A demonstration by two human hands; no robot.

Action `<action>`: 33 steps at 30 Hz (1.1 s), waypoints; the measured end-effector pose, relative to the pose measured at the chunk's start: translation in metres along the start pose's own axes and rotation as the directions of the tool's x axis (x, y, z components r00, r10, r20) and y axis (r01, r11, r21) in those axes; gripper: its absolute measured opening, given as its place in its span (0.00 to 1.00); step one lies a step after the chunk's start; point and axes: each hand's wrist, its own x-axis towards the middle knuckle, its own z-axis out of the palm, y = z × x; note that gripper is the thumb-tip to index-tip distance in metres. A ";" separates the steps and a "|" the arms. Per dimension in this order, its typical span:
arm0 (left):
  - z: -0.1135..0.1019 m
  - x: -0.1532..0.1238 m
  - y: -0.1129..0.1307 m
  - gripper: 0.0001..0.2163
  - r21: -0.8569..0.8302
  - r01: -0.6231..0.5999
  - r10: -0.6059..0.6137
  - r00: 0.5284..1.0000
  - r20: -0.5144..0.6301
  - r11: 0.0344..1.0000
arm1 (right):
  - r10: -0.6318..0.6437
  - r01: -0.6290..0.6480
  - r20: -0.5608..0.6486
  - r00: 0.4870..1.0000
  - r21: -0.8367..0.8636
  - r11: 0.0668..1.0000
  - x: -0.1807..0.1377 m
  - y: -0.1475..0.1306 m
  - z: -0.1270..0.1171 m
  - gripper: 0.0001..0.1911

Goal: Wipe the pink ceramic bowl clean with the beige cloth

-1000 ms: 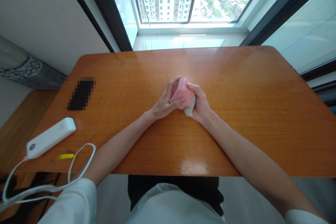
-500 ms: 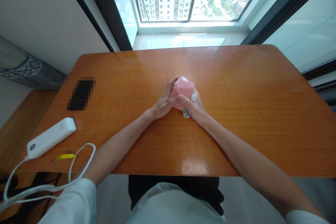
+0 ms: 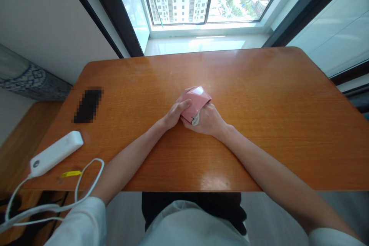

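Note:
A small glossy pink box [image 3: 197,102] is held between both hands above the middle of the table. My left hand [image 3: 175,112] grips its left side, with the thumb lying across the near face and the fingers behind. Against the right end of the box, my right hand [image 3: 210,120] is closed, its fingertips hidden at or inside that end and its thumb reaching under the near edge. A crumpled whitish-grey piece [image 3: 195,119] sticks out between the box and the right hand; its kind is unclear.
The wooden table [image 3: 259,96] spans the view below a window. At left lie a white power strip [image 3: 56,153] with its white cable [image 3: 95,177], a yellow tag [image 3: 71,173] and a blurred-out dark object [image 3: 88,105]. A fabric-covered piece [image 3: 31,75] stands beyond the left edge.
The pink box has been tilted and turned. My right hand has rolled over, its thumb moving from the top face to below the box, and the whitish piece now faces nearer me.

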 end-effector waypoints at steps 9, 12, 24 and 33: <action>0.001 -0.005 0.007 0.33 0.002 0.078 -0.078 0.996 -0.052 0.997 | -0.007 0.011 -0.125 0.992 0.036 0.999 0.002 -0.004 0.000 0.10; 0.002 -0.004 0.008 0.31 -0.015 0.058 -0.058 0.997 -0.048 0.998 | 0.001 0.003 -0.123 0.992 0.033 0.999 0.003 -0.005 -0.001 0.12; 0.005 -0.002 0.014 0.34 0.023 0.056 -0.055 0.998 -0.026 0.998 | 0.082 -0.071 -0.116 0.990 0.091 0.993 0.001 -0.008 0.001 0.15; 0.005 -0.004 0.013 0.36 0.008 0.046 -0.046 0.999 -0.016 0.999 | 0.122 -0.099 -0.079 0.989 0.254 0.962 0.001 -0.001 -0.004 0.14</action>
